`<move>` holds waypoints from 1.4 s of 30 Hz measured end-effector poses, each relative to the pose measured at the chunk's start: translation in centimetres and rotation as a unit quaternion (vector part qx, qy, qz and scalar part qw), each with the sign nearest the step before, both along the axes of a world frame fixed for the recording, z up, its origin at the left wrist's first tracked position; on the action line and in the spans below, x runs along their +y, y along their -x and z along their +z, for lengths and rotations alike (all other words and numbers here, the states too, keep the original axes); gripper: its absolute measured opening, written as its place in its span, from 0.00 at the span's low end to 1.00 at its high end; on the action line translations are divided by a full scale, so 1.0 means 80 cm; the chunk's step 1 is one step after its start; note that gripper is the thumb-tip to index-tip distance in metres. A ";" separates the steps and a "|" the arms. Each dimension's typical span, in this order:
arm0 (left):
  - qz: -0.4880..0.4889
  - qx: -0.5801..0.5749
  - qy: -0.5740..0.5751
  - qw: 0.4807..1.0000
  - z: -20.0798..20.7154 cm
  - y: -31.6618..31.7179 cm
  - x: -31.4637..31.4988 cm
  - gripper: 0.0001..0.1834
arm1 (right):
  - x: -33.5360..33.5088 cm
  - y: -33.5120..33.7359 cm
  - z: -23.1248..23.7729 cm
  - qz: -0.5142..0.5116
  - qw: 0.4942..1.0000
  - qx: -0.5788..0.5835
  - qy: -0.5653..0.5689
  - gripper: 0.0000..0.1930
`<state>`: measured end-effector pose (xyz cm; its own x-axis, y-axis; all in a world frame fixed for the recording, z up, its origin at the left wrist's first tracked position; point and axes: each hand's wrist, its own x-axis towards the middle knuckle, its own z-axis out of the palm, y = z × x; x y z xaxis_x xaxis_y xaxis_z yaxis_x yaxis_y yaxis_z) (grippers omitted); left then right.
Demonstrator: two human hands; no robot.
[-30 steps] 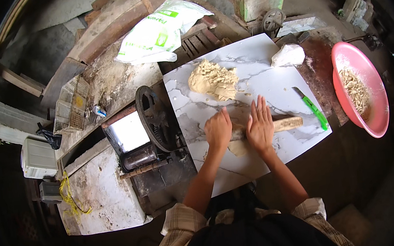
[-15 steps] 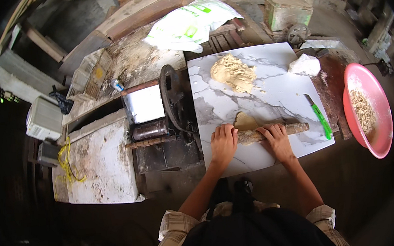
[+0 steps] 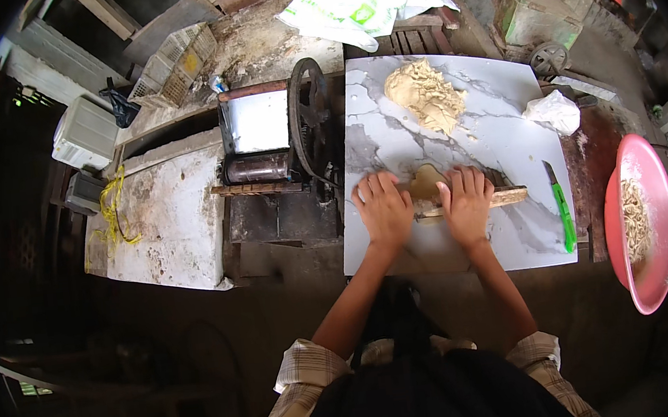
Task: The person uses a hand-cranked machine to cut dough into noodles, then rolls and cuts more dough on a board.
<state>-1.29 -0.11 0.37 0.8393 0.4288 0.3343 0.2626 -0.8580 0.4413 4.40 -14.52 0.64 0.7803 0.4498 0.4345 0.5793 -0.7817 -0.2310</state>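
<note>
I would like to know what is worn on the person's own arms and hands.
The left hand and right hand wear no visible gloves or watch. The forearms are bare up to light plaid sleeves with brown lines, rolled into cuffs.

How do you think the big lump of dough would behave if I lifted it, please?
The lump would probably sag, as it lies in a slumped, uneven heap. Its ragged right side suggests pieces might tear off.
</note>
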 end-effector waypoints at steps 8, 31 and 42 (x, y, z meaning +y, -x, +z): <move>0.047 -0.043 -0.048 0.997 0.015 -0.062 0.020 0.30 | 0.034 -0.052 0.005 -0.098 0.994 -0.046 -0.017 0.19; -0.014 0.025 -0.064 0.998 -0.002 0.011 -0.012 0.42 | -0.011 0.018 -0.017 -0.092 0.996 0.001 0.005 0.21; -0.004 -0.033 -0.078 0.996 0.018 -0.079 0.022 0.36 | 0.027 -0.057 -0.005 -0.167 0.985 -0.036 -0.003 0.21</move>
